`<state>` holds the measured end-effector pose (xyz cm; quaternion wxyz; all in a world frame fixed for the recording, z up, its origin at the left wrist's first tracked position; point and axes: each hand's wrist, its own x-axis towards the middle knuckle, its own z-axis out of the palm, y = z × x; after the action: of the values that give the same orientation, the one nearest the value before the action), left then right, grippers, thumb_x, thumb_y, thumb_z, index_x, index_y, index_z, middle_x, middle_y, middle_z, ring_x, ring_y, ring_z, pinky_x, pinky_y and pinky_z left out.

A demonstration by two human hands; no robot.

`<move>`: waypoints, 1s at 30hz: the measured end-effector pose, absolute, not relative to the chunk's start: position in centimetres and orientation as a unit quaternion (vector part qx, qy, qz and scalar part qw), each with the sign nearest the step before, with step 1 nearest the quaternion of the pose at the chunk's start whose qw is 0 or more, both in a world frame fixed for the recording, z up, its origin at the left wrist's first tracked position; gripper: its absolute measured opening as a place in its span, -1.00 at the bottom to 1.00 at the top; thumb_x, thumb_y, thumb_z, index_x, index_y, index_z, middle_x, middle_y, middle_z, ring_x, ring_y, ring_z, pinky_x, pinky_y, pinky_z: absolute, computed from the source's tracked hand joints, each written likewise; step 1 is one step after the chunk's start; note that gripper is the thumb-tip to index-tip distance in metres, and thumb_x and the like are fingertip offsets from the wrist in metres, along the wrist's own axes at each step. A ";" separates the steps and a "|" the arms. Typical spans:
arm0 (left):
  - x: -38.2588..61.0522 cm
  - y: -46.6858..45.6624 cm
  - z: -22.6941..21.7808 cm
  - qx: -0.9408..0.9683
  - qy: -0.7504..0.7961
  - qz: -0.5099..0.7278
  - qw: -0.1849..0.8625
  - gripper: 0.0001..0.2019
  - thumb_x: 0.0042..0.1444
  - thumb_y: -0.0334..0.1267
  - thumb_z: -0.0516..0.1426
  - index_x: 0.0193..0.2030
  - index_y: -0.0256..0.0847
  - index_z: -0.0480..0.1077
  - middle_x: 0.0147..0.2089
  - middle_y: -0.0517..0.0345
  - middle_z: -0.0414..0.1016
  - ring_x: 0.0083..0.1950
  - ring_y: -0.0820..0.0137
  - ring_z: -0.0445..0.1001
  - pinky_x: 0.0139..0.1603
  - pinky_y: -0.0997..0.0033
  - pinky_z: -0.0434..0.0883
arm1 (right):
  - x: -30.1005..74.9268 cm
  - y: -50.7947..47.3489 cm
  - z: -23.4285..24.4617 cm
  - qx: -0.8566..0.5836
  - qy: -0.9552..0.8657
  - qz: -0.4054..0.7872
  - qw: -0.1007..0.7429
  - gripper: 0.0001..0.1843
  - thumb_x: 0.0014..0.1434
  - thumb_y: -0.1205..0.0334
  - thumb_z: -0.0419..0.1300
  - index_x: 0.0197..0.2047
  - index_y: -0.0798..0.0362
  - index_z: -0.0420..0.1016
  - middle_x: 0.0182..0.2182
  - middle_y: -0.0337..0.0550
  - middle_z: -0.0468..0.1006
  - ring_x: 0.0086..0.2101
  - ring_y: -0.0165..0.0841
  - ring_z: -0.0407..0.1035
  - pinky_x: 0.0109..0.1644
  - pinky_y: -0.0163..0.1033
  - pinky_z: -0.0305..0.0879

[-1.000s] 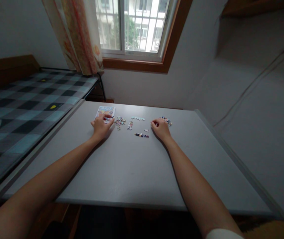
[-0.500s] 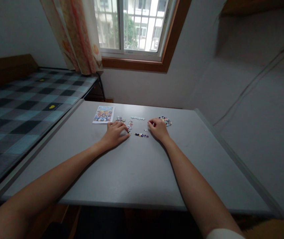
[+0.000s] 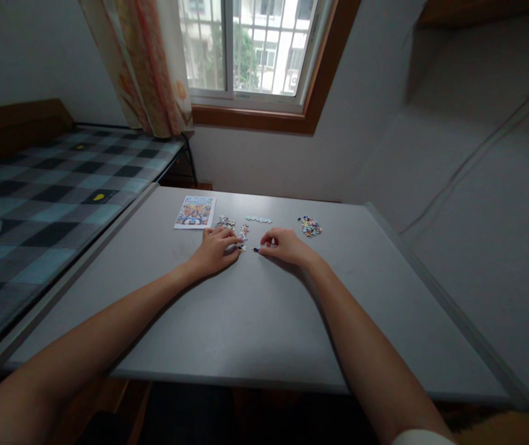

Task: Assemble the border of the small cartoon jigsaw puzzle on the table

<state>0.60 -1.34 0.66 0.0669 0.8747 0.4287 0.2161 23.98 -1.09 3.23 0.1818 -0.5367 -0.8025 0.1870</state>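
Observation:
My left hand (image 3: 218, 250) rests on the table with its thumb and index finger closed around a small dark-and-white puzzle piece (image 3: 243, 248). Across a narrow gap, my right hand (image 3: 285, 246) has its fingertips pinched at a dark strip of joined puzzle pieces (image 3: 256, 250), hiding most of it. Just beyond the left fingertips lies a short upright strip of joined pieces (image 3: 245, 232). Farther back, a pale blue strip of pieces (image 3: 259, 219) runs sideways.
Loose puzzle pieces form one pile (image 3: 225, 222) behind my left hand and another pile (image 3: 310, 226) behind my right. A printed picture sheet (image 3: 194, 212) lies at the table's back left. A checkered bed (image 3: 107, 170) adjoins the left side of the white table (image 3: 227, 327).
My right hand has moved left and a little nearer, from beside a loose pale piece onto the dark strip, now covering much of it. My left hand stays nearly in place.

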 end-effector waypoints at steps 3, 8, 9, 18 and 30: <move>0.6 -1.2 0.7 0.879 0.418 0.217 0.070 -0.80 0.20 -0.16 0.11 -0.13 -0.09 0.53 -0.10 0.08 0.53 0.04 0.21 0.36 0.03 0.15 0.09 | 23.8 -1.1 3.2 -0.534 -0.810 0.177 0.166 -0.87 0.05 0.24 0.32 -0.29 0.05 0.62 -0.35 -0.15 0.57 -0.34 -0.39 0.36 -0.20 -0.29 0.20; 0.4 -1.0 0.4 0.882 0.410 0.225 0.063 -0.83 0.21 -0.14 0.13 -0.26 -0.13 0.50 -0.14 0.11 0.51 0.03 0.23 0.36 0.02 0.15 0.08 | 23.3 -1.2 2.9 -0.521 -0.821 0.165 0.164 -0.87 0.08 0.25 0.30 -0.27 0.05 0.62 -0.34 -0.15 0.56 -0.33 -0.39 0.36 -0.18 -0.29 0.20; 0.4 -0.9 0.3 0.881 0.410 0.226 0.064 -0.83 0.21 -0.13 0.13 -0.25 -0.14 0.50 -0.14 0.11 0.51 0.04 0.23 0.35 0.03 0.15 0.08 | 23.1 -1.3 2.9 -0.520 -0.822 0.164 0.163 -0.87 0.08 0.26 0.30 -0.26 0.05 0.63 -0.34 -0.15 0.55 -0.34 -0.39 0.36 -0.18 -0.29 0.20; 0.4 -0.8 0.0 0.893 0.386 0.214 0.085 -0.82 0.23 -0.15 0.11 -0.16 -0.08 0.52 -0.10 0.10 0.48 0.06 0.20 0.30 0.11 0.12 0.09 | 22.4 -1.4 2.8 -0.522 -0.818 0.180 0.159 -0.88 0.07 0.32 0.26 -0.29 0.07 0.62 -0.37 -0.16 0.55 -0.36 -0.40 0.35 -0.20 -0.29 0.19; 0.4 -0.3 -0.4 0.879 0.410 0.217 0.112 -0.86 0.17 -0.14 0.16 -0.21 -0.12 0.47 -0.10 0.12 0.47 0.08 0.19 0.28 0.10 0.13 0.11 | 22.4 -1.4 2.1 -0.512 -0.824 0.170 0.176 -0.87 0.06 0.25 0.30 -0.27 0.03 0.61 -0.31 -0.13 0.49 -0.23 -0.30 0.30 -0.06 -0.18 0.15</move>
<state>0.39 -0.29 -0.42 0.1120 0.8785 0.4104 0.2173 22.35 -1.36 2.14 0.1758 -0.5118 -0.8235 0.1702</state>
